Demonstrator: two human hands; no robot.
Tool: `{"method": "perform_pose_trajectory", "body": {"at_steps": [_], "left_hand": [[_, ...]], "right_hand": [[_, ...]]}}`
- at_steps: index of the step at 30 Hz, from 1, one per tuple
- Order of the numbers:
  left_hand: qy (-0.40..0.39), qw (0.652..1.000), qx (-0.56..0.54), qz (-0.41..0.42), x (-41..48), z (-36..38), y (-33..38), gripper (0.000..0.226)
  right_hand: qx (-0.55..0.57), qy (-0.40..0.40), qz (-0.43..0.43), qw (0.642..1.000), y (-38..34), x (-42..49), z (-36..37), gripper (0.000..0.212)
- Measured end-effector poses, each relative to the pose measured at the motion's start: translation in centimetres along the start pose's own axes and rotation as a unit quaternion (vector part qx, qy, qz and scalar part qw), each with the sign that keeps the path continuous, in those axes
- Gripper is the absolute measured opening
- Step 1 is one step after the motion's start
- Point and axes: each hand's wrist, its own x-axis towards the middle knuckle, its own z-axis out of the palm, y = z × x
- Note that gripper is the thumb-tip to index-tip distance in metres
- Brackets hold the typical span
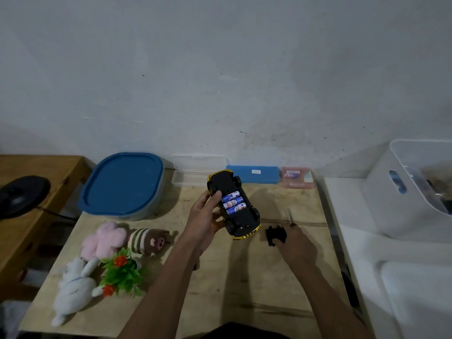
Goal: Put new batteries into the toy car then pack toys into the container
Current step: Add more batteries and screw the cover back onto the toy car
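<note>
My left hand (205, 216) holds a yellow toy car (233, 204) upside down above the wooden table (244, 289). Its black underside faces up and three blue batteries (233, 204) lie side by side in the uncovered compartment. My right hand (296, 243) rests on the table to the right of the car, its fingertips on the black battery cover (275, 234). Whether it grips the cover I cannot tell. A small screwdriver (291, 217) lies just beyond that hand. The container with a blue lid (122, 185) stands at the back left.
A pink plush (104, 238), a striped pig plush (146, 239), a white plush (73, 287) and a plastic plant (122, 272) lie front left. A clear case (190, 177), a blue box (253, 173) and a pink battery pack (297, 178) line the wall. A white bin (411, 189) stands right.
</note>
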Motion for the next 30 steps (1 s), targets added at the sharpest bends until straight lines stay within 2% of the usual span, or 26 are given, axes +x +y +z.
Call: {"method": "perform_pose_trajectory", "body": {"at_steps": [5,8,11,15,17,21,25,30], "left_hand": [[0.0,1.0,0.002,-0.005,-0.2,0.0,0.1,0.033],[-0.001,1.0,0.003,-0.009,-0.4,-0.2,0.2,0.033],[0.0,1.0,0.008,-0.01,-0.4,-0.4,0.3,0.033],[-0.005,1.0,0.012,-0.011,-0.4,-0.6,0.6,0.032],[-0.01,1.0,0.012,-0.012,-0.5,-0.5,0.7,0.032],[-0.023,0.999,0.03,-0.014,-0.8,-0.1,0.9,0.031],[-0.033,0.998,0.052,-0.014,-1.1,0.1,1.0,0.031],[-0.037,0.998,0.056,-0.011,-1.5,0.0,1.3,0.029]], "right_hand": [[0.102,-0.014,-0.003,0.995,1.0,0.9,0.5,0.035],[0.185,-0.028,0.017,0.982,1.0,1.2,-0.2,0.018],[0.272,-0.033,-0.008,0.962,0.5,1.1,-1.8,0.007],[0.475,-0.06,-0.001,0.878,-1.9,-0.6,-6.3,0.005],[0.528,-0.08,-0.026,0.845,-3.6,-1.6,-8.4,0.011],[0.537,-0.106,-0.101,0.831,-7.0,-3.1,-10.9,0.024],[0.482,-0.127,-0.179,0.848,-8.8,-4.0,-11.5,0.033],[0.44,-0.126,-0.195,0.867,-9.6,-4.5,-11.6,0.032]]}}
